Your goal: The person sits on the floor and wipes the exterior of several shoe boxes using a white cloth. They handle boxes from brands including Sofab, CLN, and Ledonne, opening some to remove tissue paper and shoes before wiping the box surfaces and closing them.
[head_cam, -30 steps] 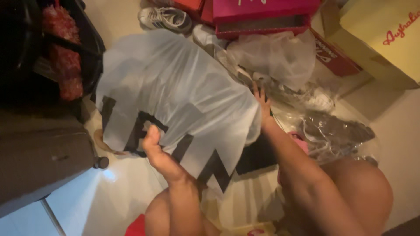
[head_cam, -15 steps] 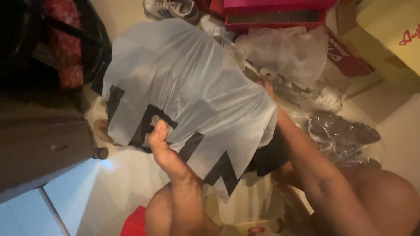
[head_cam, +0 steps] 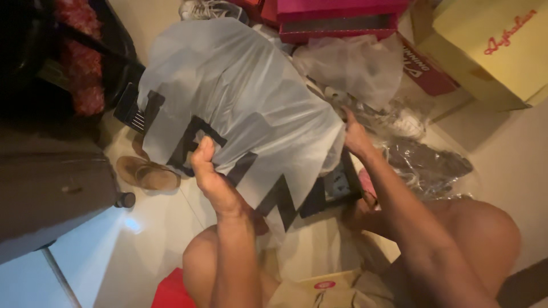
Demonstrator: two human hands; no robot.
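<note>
Two hands on the bag (head_cam: 240, 97): left hand (head_cam: 208, 171) pinches its near edge, right hand (head_cam: 355, 136) grips the far side. I'd advise keeping tension even.

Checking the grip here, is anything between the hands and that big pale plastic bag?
Nothing visible. The left hand pinches the plastic bag at its lower edge, and the right hand touches its right edge directly.

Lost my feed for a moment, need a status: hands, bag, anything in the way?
Left hand grips the white bag at its near edge. Right hand holds its far side. Bag held open above floor clutter: tan shoe, clear wrapping.
</note>
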